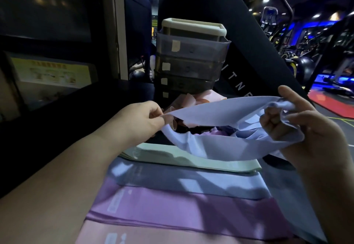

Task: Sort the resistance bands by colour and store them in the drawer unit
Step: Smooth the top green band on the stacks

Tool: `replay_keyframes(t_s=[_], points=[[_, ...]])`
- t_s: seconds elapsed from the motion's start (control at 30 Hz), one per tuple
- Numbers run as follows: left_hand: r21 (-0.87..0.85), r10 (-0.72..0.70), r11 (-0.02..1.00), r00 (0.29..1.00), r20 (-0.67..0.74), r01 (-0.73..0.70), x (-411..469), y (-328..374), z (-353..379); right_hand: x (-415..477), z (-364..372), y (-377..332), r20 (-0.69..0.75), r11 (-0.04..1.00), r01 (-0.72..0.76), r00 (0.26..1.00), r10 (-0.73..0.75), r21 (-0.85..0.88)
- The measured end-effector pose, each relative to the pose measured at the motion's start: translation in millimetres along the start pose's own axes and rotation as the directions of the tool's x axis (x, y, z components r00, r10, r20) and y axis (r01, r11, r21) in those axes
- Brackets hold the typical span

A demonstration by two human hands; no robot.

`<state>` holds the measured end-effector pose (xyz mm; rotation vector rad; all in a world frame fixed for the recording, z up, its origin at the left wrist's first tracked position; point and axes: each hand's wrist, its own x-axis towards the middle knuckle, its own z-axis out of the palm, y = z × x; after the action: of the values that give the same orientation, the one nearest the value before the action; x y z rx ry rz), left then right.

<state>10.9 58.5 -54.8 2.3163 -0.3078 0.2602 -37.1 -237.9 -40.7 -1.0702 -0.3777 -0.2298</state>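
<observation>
Pinching with thumb and forefinger, left hand [145,115] holds one end of the pale blue band [220,109], while right hand [298,127] grips the bunched other end in curled fingers. Its loop hangs open between them, lower edge sagging over the far edge of the green stack [201,160]. Grey-blue stack [191,183], purple stack [172,211] and pink stack [153,234] lie nearer. Beyond a loose pile [193,98] stands the drawer unit [191,60].

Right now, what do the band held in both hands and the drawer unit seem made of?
The pale blue band looks like thin latex-type rubber, matte; it drapes and bunches in the right hand. The drawer unit looks like smoky translucent plastic, faintly glossy, with a cream top frame.
</observation>
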Motion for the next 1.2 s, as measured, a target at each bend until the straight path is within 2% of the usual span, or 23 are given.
replay_keyframes(t_s=[0.1,0.2,0.33,0.4,0.53,0.7,0.8,0.93,1.1,1.2], points=[[-0.215,-0.044,0.974,0.988,0.146,0.075,-0.2,3.5,-4.0,0.6,2.3,2.0,-0.031,1.000,0.006,1.000,-0.006,-0.030],[-0.506,0.029,0.847,0.935,0.354,0.165,-3.5,7.9,-8.5,1.1,2.9,2.0,-0.061,0.999,0.011,0.998,-0.013,-0.030],[-0.734,0.084,0.603,0.890,0.449,0.313,-3.5,7.5,-14.9,4.2,-4.6,1.9,-0.118,0.997,0.042,0.992,-0.049,-0.058],[-0.746,0.065,0.569,0.885,0.461,0.347,-4.3,10.4,-14.4,5.2,-8.8,4.1,-0.135,0.996,0.038,0.990,-0.049,-0.086],[-0.700,0.000,0.613,0.886,0.464,0.366,-9.1,13.8,-13.1,8.2,-15.3,8.2,-0.159,0.991,0.002,0.987,-0.023,-0.134],[-0.569,-0.064,0.763,0.912,0.406,0.307,-4.3,7.1,-9.8,11.5,-21.4,11.6,-0.196,0.983,-0.039,0.981,0.003,-0.179],[-0.542,-0.027,0.800,0.917,0.398,0.258,-3.7,4.7,-14.4,12.0,-24.8,11.7,-0.172,0.986,-0.073,0.984,0.047,-0.151],[-0.473,0.051,0.856,0.876,0.480,0.210,-5.9,1.4,-23.7,12.0,-30.8,9.9,-0.172,0.978,-0.104,0.982,0.073,-0.179],[-0.278,0.023,0.955,0.911,0.413,0.101,-6.9,-2.9,-26.1,11.9,-32.7,10.2,-0.150,0.970,-0.101,0.986,0.068,-0.220],[-0.285,0.037,0.955,0.922,0.386,0.080,-4.6,-7.3,-28.0,11.0,-31.8,9.2,-0.052,0.973,-0.063,0.997,0.053,-0.222]])
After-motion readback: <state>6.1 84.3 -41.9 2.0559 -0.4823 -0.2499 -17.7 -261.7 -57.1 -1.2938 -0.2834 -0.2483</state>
